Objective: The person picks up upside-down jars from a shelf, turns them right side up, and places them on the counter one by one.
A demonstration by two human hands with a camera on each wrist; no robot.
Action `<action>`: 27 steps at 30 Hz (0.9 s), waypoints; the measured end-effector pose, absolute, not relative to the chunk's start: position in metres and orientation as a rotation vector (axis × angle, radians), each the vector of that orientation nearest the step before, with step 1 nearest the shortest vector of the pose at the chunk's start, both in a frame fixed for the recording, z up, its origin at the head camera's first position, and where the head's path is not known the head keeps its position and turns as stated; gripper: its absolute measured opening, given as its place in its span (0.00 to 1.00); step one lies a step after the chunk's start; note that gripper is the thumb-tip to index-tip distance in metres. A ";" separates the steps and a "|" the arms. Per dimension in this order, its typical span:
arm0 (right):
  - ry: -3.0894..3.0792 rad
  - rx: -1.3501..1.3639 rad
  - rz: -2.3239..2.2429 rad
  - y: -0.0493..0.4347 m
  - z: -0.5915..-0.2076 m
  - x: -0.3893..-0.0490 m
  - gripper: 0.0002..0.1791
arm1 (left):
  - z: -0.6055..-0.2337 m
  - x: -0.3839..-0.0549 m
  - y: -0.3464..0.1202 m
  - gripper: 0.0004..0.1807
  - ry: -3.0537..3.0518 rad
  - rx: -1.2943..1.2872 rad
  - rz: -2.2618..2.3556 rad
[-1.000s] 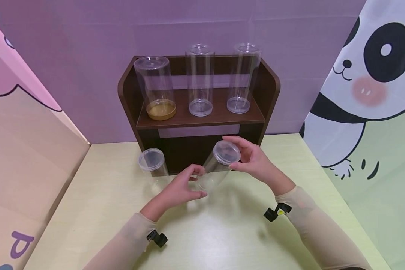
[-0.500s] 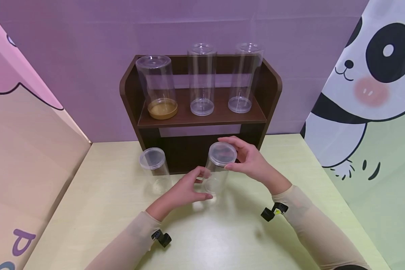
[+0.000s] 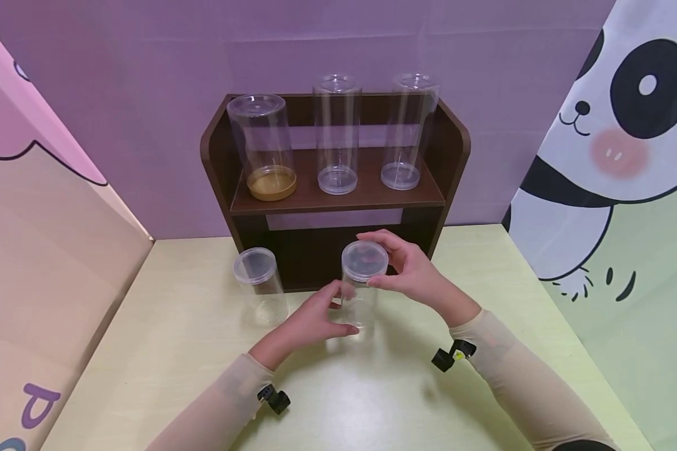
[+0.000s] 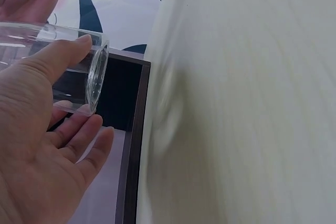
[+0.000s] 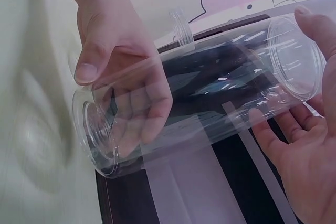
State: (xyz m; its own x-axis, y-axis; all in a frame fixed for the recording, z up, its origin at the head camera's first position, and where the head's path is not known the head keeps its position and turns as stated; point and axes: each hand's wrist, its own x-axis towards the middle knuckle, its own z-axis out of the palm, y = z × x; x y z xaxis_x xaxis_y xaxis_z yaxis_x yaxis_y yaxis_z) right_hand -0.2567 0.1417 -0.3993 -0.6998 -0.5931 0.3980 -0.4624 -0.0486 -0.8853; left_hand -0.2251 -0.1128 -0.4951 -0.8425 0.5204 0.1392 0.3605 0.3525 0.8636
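Note:
Both hands hold a clear plastic jar point(image 3: 364, 262) with a translucent lid on top, near the front of the brown shelf. My left hand point(image 3: 311, 321) holds the lower part, thumb on one side and fingers on the other. At the lid end, my right hand point(image 3: 413, 270) grips the jar point(image 5: 210, 85) between thumb and fingers. The jar's base point(image 4: 97, 80) hangs a little above the table in the left wrist view. A second lidded clear jar point(image 3: 259, 285) stands upright on the table to the left of my left hand.
Behind the hands stands a brown two-tier shelf point(image 3: 338, 203). Its upper tier bears a wide clear jar point(image 3: 262, 138) with an amber lid at the bottom, and two taller, narrower clear jars point(image 3: 337, 134). A purple backdrop point(image 3: 146, 125) rises behind the pale table point(image 3: 372, 401).
The held jar has gone from tilted to nearly upright. Its lid end has moved left and slightly down with my right hand, while my left hand has shifted slightly right.

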 end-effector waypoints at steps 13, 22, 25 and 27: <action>2.170 -1.135 -1.846 0.144 -0.402 -0.255 0.40 | -0.446 -0.207 -0.132 0.38 2.742 0.827 1.393; 2.181 -1.101 -1.838 0.145 -0.404 -0.256 0.40 | -0.390 -0.197 -0.166 0.19 2.940 0.840 1.626; 2.180 -1.091 -1.835 0.144 -0.404 -0.256 0.40 | -0.379 -0.200 -0.183 0.15 3.012 0.765 1.764; 2.182 -1.085 -1.830 0.143 -0.404 -0.256 0.40 | -0.373 -0.202 -0.194 0.13 3.071 0.688 1.841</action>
